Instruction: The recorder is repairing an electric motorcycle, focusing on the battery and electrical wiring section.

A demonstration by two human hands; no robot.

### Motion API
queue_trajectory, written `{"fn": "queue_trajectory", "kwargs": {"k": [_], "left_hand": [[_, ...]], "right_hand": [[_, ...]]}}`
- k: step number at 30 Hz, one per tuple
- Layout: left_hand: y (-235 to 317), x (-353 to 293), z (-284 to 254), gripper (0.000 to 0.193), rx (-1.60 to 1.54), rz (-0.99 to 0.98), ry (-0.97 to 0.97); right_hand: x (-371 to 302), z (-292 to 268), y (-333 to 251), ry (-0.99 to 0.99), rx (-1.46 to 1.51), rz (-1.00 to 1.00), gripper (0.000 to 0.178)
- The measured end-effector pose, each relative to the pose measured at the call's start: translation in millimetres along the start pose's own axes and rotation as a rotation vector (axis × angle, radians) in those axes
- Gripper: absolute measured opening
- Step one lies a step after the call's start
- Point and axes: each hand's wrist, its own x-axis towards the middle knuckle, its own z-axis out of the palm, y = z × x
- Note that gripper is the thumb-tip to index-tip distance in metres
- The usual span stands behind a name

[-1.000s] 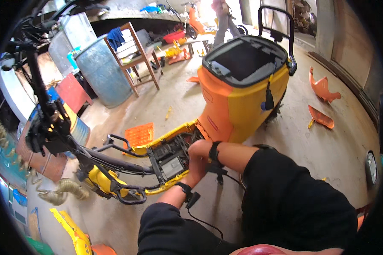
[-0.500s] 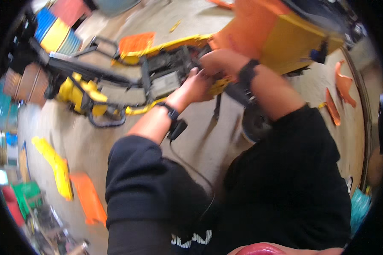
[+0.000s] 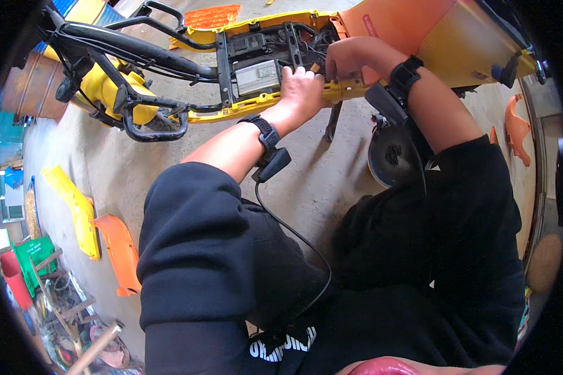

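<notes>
A partly stripped scooter [image 3: 253,107] with yellow side rails stretches across the far part of the head view, its floor bay uncovered. My left hand [image 3: 301,94] rests over the near rail, fingers curled into the bay beside a silver box-shaped module [image 3: 257,77]. Just to its right, my right hand [image 3: 349,57] bends downward with its fingers drawn together at the bay's right end. Between the two hands shows a small brownish piece [image 3: 315,67], too small to name. Whatever the fingertips pinch is hidden. Dark wires [image 3: 319,41] run behind them.
An orange and yellow front panel [image 3: 419,31] rises at the right, above a dark wheel [image 3: 391,153]. Black tube frame parts [image 3: 137,47] extend left. Loose yellow [image 3: 75,209] and orange [image 3: 120,253] panels lie on the floor; another orange piece [image 3: 517,131] is far right.
The scooter sits higher in the view, and the picture is sharper. Both hands remain at the bay's right end; the right hand now stands slightly farther from the left.
</notes>
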Motion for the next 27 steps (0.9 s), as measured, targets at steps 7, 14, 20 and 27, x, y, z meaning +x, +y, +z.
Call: {"fn": "queue_trajectory", "kwargs": {"k": [7, 14, 20, 27], "left_hand": [[6.9, -1.6, 1.8, 0.042, -0.053, -0.053, -0.021], [13.1, 2.9, 10.1, 0.034, 0.031, -0.102, -0.056], [9.8, 7.5, 3.4, 0.035, -0.064, -0.101, -0.081], [9.0, 16.1, -11.3, 0.027, -0.112, -0.171, -0.293]], "right_hand": [[-7.3, -5.0, -2.1, 0.002, -0.210, -0.100, 0.037], [-17.1, 5.7, -14.3, 0.127, -0.208, -0.220, 0.027], [-29.9, 26.9, -10.9, 0.422, -0.345, -0.276, 0.013], [-32.6, 39.2, -15.8, 0.485, -0.536, -0.260, 0.010]]}}
